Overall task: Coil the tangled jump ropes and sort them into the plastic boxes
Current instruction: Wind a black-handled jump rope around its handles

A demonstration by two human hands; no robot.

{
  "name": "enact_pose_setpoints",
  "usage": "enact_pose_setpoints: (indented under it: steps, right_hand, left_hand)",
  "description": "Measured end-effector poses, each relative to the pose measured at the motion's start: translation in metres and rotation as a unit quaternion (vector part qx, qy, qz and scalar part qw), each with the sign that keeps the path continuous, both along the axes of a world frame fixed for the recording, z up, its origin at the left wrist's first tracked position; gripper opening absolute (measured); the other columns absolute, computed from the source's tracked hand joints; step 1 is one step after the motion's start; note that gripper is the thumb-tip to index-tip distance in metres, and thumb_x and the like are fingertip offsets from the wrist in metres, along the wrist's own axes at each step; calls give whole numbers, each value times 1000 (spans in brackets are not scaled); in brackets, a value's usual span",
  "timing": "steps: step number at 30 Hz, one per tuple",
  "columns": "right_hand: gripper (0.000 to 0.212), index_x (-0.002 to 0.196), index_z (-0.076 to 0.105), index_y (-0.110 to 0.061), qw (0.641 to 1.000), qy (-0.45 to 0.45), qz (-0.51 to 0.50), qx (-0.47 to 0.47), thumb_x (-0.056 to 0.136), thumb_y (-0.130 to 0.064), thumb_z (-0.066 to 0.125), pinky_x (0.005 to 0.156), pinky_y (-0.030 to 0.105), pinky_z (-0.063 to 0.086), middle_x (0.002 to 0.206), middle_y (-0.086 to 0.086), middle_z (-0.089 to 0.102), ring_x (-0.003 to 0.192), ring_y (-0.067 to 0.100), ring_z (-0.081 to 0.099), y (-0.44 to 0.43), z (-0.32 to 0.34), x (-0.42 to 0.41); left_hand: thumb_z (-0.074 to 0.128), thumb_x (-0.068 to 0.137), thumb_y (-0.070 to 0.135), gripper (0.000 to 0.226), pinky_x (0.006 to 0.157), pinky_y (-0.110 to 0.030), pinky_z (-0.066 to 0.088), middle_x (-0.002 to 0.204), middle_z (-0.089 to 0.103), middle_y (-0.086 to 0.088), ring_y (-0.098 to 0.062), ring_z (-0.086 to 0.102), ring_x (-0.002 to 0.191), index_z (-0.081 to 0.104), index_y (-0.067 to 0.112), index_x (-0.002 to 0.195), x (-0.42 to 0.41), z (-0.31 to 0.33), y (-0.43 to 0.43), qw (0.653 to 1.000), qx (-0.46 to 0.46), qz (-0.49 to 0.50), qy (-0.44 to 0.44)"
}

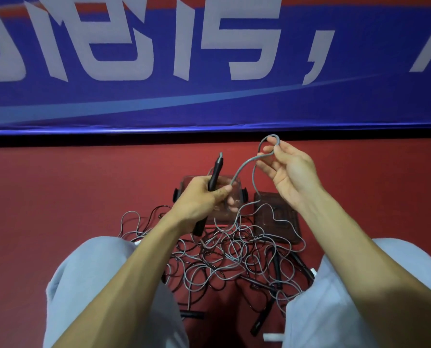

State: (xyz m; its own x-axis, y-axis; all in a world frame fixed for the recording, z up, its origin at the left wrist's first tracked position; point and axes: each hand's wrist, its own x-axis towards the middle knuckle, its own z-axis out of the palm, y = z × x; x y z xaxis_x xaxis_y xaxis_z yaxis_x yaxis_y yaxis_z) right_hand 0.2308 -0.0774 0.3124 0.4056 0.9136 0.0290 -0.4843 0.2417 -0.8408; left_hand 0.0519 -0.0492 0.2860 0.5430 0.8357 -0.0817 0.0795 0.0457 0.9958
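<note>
Currently: left hand [202, 199] fisted round black handle [215, 172]; right hand [293, 172] pinches grey rope loop [272, 135], remaining fingers [264, 169] loose. Tangled ropes [229, 257] on floor [84, 197], plastic boxes [284, 209] beyond.

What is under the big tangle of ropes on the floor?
Mostly the red floor, showing through gaps in the tangled ropes. Black handles poke out among them. The near corner of a plastic box lies under some loops. Anything else beneath is hidden.

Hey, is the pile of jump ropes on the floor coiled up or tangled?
Tangled: the grey and black jump ropes lie in loose, crossing loops spread over the red floor.
</note>
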Motion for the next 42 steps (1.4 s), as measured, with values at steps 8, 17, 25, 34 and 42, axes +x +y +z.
enact_pose_setpoints:
  steps: [8,17,25,34,42]
  right_hand:
    - [23,112,61,-6,970,-216,10,-109,102,-11,41,73,40,60,97,15,67,80,25,67,2,-18,-7]
    - [46,116,63,-26,819,-492,243,-171,75,-5,61,102,34,44,121,-7,65,114,12,59,0,-49,-29]
    - [20,91,55,-18,893,-406,160,-110,97,-1,49,76,35,60,89,6,66,84,20,66,-2,-46,-35]
    - [19,96,60,-11,970,-239,39,-2,99,0,45,61,44,60,79,5,59,62,14,64,-6,-10,-25]
    - [19,97,56,-9,998,-51,22,33,101,-1,39,51,34,57,77,2,55,61,11,59,-5,-2,-8]
  left_hand:
    - [49,100,6,11,66,-34,62,68,67,-7,-26,74,72,59,4,96,-1,22,-2,959,-131,94,-234]
    - [50,99,8,10,77,-40,61,84,73,-14,-31,73,90,56,1,101,-13,36,1,887,-192,95,-409]
    - [45,101,8,15,82,-36,60,109,71,-17,-28,70,102,55,5,112,-19,30,14,880,-157,110,-435]
    - [54,94,-3,27,66,-13,48,96,69,0,-8,63,80,68,14,109,-10,-2,17,991,96,46,86]
    - [60,95,10,11,76,-13,47,90,69,8,1,60,80,70,15,98,-3,-5,8,979,171,-14,110]
